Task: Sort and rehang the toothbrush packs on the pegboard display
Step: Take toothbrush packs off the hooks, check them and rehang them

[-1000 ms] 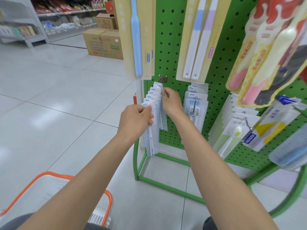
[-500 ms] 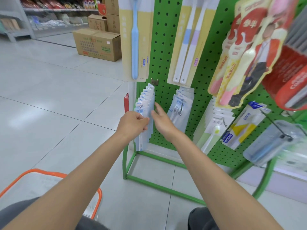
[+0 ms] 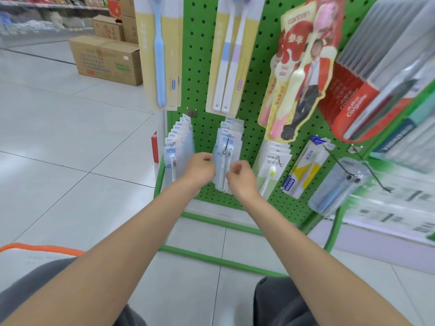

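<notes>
On the green pegboard (image 3: 204,74) two stacks of clear blue-white toothbrush packs hang from low hooks. The left stack (image 3: 177,147) hangs free at the board's left edge. My left hand (image 3: 201,169) pinches the left edge of the front pack of the middle stack (image 3: 227,147). My right hand (image 3: 242,177) is in front of that pack's lower right part with curled fingers; whether it grips the pack is unclear. Tall yellow packs (image 3: 162,52) hang above.
More packs hang to the right: a white stack (image 3: 274,161), a yellow-blue pack (image 3: 303,165), a clear case (image 3: 339,184) and red packs (image 3: 303,67). An orange basket (image 3: 40,249) sits at my lower left. Cardboard boxes (image 3: 106,58) stand on the tiled floor behind.
Both hands let go of the left stack and moved right to the middle stack. The left stack now hangs straight on its hook. The view shifted right and back.
</notes>
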Demonstrator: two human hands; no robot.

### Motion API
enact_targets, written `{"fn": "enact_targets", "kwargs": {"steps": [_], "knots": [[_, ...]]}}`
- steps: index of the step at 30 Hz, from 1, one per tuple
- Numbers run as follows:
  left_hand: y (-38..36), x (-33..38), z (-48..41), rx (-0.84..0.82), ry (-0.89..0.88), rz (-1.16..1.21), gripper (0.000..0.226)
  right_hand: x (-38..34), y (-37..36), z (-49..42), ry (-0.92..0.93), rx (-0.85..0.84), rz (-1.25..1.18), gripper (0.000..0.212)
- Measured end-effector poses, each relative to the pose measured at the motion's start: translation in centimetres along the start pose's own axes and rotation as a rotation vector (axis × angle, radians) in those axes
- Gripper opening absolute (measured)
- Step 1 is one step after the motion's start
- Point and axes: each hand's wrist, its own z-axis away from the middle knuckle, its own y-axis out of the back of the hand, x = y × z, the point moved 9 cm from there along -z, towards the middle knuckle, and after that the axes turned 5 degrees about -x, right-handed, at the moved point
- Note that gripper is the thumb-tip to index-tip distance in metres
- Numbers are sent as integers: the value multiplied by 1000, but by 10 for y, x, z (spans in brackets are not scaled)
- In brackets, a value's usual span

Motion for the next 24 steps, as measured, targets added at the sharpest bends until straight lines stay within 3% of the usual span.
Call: {"fn": "enact_targets", "kwargs": {"steps": [7, 12, 18, 24], "knots": [[-13, 16, -29, -62, -59, -43, 68, -20, 10, -20, 110, 51, 5, 59], [-19, 19, -43, -121, -89, -4, 61, -23, 14, -34, 101, 79, -95, 45], [-9, 8, -57, -45, -82, 20, 51, -22, 22, -43, 135, 153, -60, 11], [-2, 16, -43, -25, -145, 39, 38, -18, 27, -28, 149, 123, -40, 28]]}}
